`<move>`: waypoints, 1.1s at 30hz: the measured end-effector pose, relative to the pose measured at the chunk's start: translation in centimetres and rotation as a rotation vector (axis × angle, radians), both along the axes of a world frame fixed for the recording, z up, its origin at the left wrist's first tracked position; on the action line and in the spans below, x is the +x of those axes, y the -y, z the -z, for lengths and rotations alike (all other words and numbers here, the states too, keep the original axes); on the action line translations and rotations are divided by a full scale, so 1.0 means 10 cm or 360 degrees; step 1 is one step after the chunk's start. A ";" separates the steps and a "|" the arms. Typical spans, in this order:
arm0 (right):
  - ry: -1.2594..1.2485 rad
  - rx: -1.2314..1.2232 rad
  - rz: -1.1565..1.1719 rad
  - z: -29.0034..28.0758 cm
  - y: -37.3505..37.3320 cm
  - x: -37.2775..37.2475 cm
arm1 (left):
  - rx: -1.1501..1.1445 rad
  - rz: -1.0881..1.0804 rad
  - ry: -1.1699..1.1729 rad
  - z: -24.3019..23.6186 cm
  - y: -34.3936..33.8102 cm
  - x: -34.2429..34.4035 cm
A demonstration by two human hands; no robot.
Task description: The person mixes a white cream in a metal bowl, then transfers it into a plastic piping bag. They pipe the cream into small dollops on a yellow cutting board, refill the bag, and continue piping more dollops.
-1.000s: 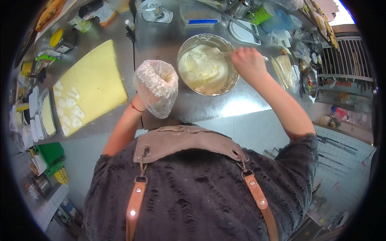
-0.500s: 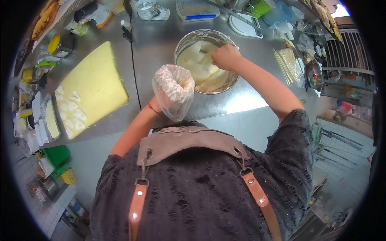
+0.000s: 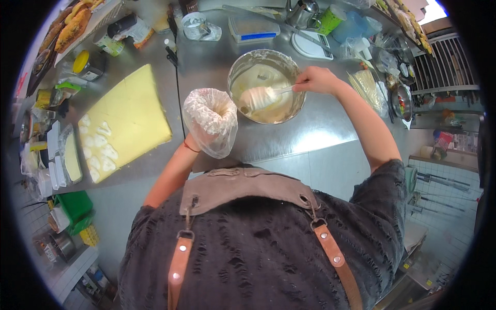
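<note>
My right hand (image 3: 318,80) grips the handle of a spatula (image 3: 283,90) over the round metal bowl (image 3: 283,61). A thick mound of whipped cream (image 3: 257,96) covers the spatula's blade. More pale cream lies in the bottom of the bowl, and smears coat its inner wall. Left of the bowl, my left hand (image 3: 195,138) is wrapped round a clear plastic piping bag (image 3: 222,140), its mouth open upward and its folded-back rim smeared with cream. The bag's plastic partly hides those fingers.
A yellow sponge sheet (image 3: 129,113) with dabs of cream at its near left corner lies on the metal table. Behind the bowl are a lidded plastic box (image 3: 253,26), a white scale (image 3: 311,45) and a long metal bar. Wooden skewers (image 3: 364,89) lie at right.
My right hand has lifted back and to the right, bringing the cream-loaded spatula up into view. The piping bag in my left hand has shifted slightly left.
</note>
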State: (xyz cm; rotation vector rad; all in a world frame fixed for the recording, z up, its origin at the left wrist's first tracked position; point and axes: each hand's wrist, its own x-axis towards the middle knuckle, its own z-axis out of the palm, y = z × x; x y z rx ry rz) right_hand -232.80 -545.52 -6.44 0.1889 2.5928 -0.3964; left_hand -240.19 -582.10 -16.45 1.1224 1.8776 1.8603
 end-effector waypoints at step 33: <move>-0.0802 0.1424 -0.0829 -1.07 2.42 0.21 | 0.0234 -0.0643 -0.0272 -0.22 -0.34 -0.13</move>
